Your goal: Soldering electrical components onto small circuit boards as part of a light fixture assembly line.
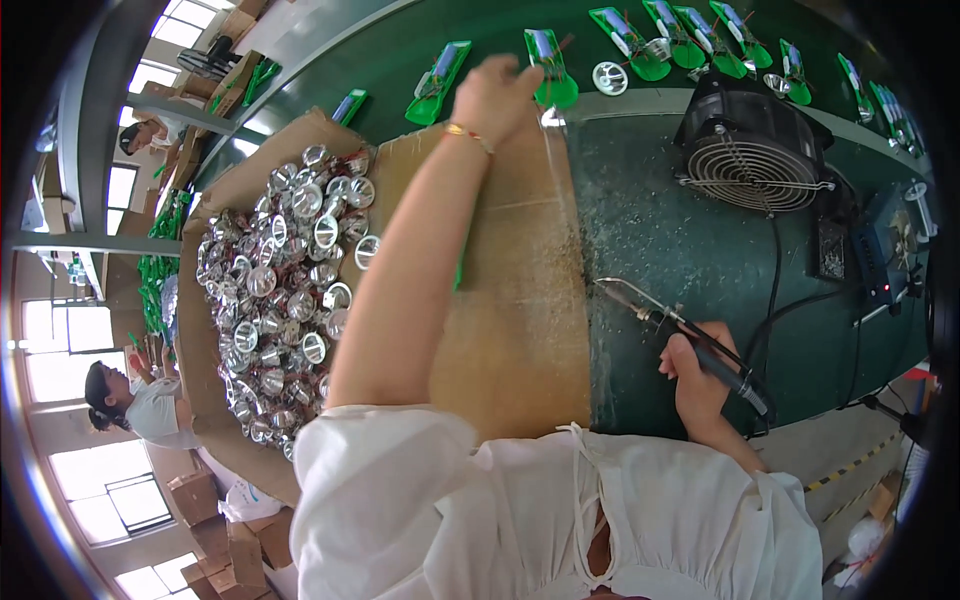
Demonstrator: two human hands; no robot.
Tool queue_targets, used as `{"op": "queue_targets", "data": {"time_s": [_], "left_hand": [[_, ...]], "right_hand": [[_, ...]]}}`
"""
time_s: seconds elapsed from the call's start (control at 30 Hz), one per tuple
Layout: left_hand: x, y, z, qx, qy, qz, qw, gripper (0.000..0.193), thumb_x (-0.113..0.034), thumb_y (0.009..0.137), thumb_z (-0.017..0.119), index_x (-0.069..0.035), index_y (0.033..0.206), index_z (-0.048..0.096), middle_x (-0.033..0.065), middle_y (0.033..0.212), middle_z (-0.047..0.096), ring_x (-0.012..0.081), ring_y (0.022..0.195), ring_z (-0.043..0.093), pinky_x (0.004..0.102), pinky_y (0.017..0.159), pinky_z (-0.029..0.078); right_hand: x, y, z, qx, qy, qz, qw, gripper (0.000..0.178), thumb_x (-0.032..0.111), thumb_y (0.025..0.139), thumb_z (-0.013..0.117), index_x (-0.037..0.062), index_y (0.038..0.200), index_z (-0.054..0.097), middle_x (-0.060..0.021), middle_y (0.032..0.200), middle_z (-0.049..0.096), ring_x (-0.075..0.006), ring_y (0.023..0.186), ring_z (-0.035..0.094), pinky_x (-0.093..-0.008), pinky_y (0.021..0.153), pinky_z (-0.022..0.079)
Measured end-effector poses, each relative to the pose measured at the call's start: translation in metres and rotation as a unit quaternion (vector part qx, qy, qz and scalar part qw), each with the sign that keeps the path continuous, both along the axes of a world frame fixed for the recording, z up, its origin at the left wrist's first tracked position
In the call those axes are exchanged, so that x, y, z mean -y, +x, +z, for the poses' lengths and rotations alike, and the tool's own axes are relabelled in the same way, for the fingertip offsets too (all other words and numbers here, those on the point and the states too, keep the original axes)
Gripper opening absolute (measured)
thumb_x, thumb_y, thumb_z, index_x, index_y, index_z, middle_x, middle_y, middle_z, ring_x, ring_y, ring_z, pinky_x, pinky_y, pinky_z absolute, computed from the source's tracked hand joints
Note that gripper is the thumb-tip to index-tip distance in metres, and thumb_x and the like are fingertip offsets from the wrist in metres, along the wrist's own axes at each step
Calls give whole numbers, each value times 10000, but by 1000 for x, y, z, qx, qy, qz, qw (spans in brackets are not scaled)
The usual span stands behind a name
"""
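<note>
My right hand point(695, 375) is wrapped round the dark handle of a soldering iron point(740, 384), with a thin metal tube running along it. Its tip points left over the green bench. My left hand point(495, 100) is stretched far forward, beside a green plastic shell point(556, 90) with a blue cell and wires in it. The fingers are curled and partly hidden, so whether they grip anything is unclear. Another such shell point(430, 95) lies left of that hand. A green edge point(460, 272) shows beside my left forearm, on the cardboard sheet point(520, 330).
A cardboard box point(205, 330) full of shiny reflector cups point(300, 290) stands at left. Several more green shells point(710, 45) line the far strip, with a loose reflector point(610, 78). A black fan point(755, 150) and a blue soldering station point(885, 250) with cables occupy the right side.
</note>
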State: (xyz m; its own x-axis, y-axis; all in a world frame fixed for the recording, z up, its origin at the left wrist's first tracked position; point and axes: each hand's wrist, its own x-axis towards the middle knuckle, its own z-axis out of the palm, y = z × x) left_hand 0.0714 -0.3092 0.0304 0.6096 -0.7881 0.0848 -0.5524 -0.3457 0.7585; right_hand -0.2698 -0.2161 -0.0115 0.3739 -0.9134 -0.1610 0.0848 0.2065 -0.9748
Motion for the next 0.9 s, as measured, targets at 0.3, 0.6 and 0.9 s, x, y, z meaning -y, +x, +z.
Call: {"op": "queue_targets", "data": {"time_s": [0.3, 0.6, 0.9], "left_hand": [[-147, -29, 8, 360, 148, -145, 910, 432, -164, 734, 622, -87, 1149, 527, 171, 1183, 450, 339, 1011, 491, 415, 812, 460], [-180, -98, -4, 263, -49, -9, 963, 462, -208, 730, 666, -66, 1135, 493, 174, 1158, 458, 348, 1015, 498, 402, 826, 451], [-198, 7, -11, 203, 96, 115, 968, 236, -255, 761, 632, -53, 880, 659, 100, 962, 616, 272, 873, 565, 348, 763, 439]], "right_hand": [[5, -4, 8, -1, 18, 19, 1000, 167, 53, 794, 617, -14, 884, 494, -83, 667, 589, -87, 536, 551, -200, 472, 443], [3, 1, -2, -14, -58, 8, 998, 183, 115, 823, 603, -18, 874, 487, -76, 655, 568, -90, 519, 515, -208, 470, 414], [-7, 5, 1, -17, -78, 1, 997, 184, 122, 820, 613, -12, 875, 500, -71, 643, 564, -85, 505, 511, -197, 459, 403]]}}
